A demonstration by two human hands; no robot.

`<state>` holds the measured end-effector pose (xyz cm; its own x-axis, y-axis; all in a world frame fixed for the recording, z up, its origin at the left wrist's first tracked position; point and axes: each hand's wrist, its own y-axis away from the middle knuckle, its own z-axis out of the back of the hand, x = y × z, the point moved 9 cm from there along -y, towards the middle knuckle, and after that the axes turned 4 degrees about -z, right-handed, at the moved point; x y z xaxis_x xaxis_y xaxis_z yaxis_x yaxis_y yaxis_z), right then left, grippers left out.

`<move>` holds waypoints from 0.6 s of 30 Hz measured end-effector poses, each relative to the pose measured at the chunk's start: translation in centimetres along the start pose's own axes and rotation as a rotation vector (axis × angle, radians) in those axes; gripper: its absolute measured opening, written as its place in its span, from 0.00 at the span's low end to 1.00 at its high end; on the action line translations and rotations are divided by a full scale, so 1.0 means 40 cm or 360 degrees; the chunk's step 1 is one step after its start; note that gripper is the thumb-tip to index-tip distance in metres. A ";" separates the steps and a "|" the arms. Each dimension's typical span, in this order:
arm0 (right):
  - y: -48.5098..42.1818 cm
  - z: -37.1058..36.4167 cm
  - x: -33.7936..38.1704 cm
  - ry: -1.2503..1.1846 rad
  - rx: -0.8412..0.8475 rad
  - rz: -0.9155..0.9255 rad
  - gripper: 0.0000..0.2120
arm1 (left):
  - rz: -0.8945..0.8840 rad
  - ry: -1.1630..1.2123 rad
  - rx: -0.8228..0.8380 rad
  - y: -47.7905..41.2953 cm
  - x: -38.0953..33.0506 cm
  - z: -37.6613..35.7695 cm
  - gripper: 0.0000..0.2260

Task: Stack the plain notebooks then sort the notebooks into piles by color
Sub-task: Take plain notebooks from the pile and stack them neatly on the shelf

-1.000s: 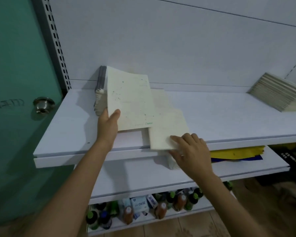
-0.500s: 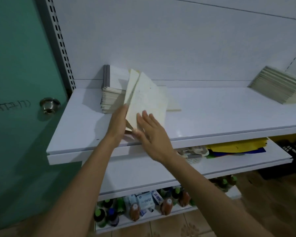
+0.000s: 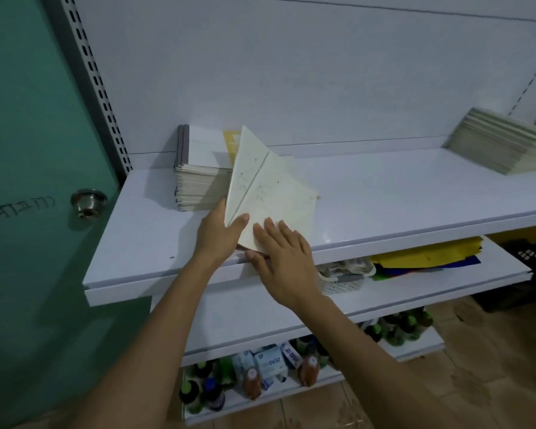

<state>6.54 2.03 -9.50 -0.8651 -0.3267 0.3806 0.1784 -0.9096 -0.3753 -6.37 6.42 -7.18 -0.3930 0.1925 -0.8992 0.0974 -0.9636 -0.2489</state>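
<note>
1. Head view: left hand [image 3: 220,233] reaches up and grips the tilted cream notebooks [image 3: 270,193] at their lower corner, thumb on front.
2. Right hand [image 3: 282,252] lies flat-fingered on the cover, at its 5 o'clock.
3. They're on the top shelf [image 3: 384,196], with the notebook stack [image 3: 198,181] at their 10 o'clock.

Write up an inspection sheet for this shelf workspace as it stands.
Surface: white top shelf, level.
Job's things: two cream notebooks tilted up; grey-spined stack at left; cream stack far right.
Clutter: yellow sheets, white basket and bottles on lower shelves.
Grips: left hand holds the notebooks' lower left edge; right hand lies flat on the front cover.
Cables: nothing seen.
Surroundings: green door with metal knob at left.
</note>
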 end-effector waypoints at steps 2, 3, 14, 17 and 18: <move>0.017 0.051 -0.026 -0.0406 -0.0041 -0.0046 0.25 | -0.0035 0.0103 -0.0179 0.051 -0.034 -0.002 0.13; 0.036 0.092 -0.063 -0.0655 -0.0149 -0.0154 0.24 | -0.0063 0.0248 -0.0250 0.087 -0.056 -0.011 0.11; 0.450 0.382 -0.632 -0.2182 -0.0180 -0.1297 0.25 | 0.0073 0.1013 0.0367 0.389 -0.283 -0.582 0.14; 0.570 0.491 -0.749 -0.2079 -0.0329 -0.1288 0.21 | 0.0114 0.1017 0.0588 0.460 -0.323 -0.756 0.14; 0.607 0.526 -0.790 -0.2003 -0.0373 -0.1312 0.21 | 0.0127 0.1036 0.0657 0.481 -0.337 -0.809 0.14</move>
<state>48.06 -15.12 -12.87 0.2885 0.1260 0.9491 -0.3204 -0.9214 0.2198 30.39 -8.70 -11.50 0.2301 0.0665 -0.9709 -0.2960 -0.9456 -0.1349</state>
